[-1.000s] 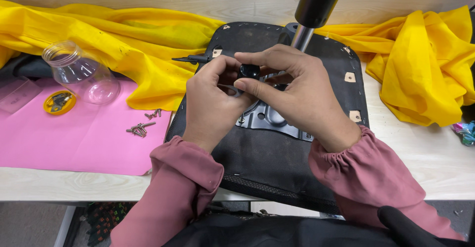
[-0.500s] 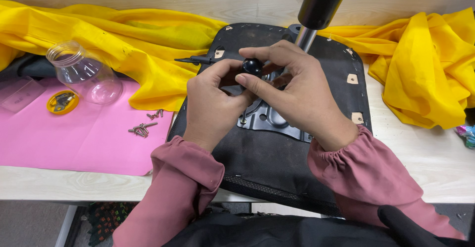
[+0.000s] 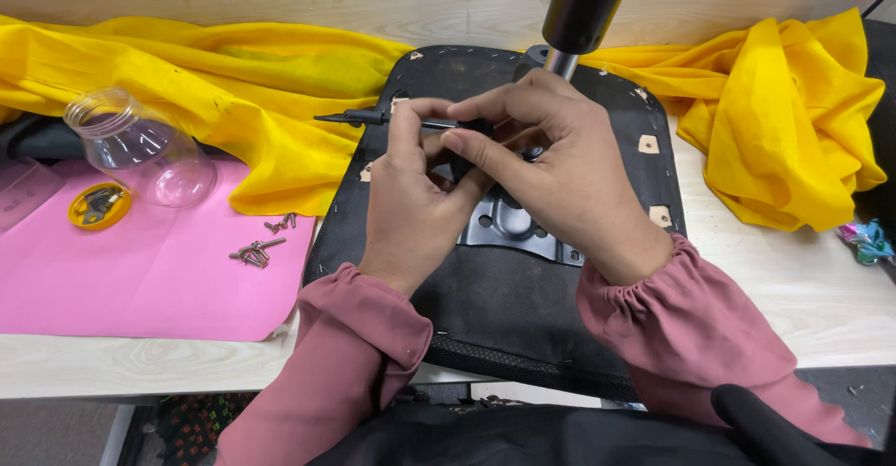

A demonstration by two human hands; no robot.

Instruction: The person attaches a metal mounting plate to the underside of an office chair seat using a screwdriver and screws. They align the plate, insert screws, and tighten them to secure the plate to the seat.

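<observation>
Since the earlier frames little had moved: both hands had stayed bunched over the middle of the seat base [image 3: 485, 335], and the thin black tool [image 3: 373, 118] had kept its line, its tip poking out to the left past the left hand's fingers.

The left hand [image 3: 411, 205] was curled tight, thumb and forefinger pinched on the tool's shaft. The right hand [image 3: 551, 172] was also closed, its fingertips gathered round a small dark part [image 3: 471, 144] at the tool's inner end; what that part was I could not tell, for the fingers hid most of it. Both hands hung just above the metal plate [image 3: 513, 223] fixed to the upturned seat base, which lay on the bench with the black post [image 3: 583, 4] rising behind the hands.

As to progress, I judged the work to be midway. The plate already sat in place on the base, yet several of its holes showed bare. A small heap of screws [image 3: 257, 250] lay unused on the pink sheet [image 3: 140, 279], well apart from the hands, beside the tipped clear jar [image 3: 140, 149] and the yellow lid [image 3: 98, 205]. Yellow cloth [image 3: 233, 83] was bunched along the back.
</observation>
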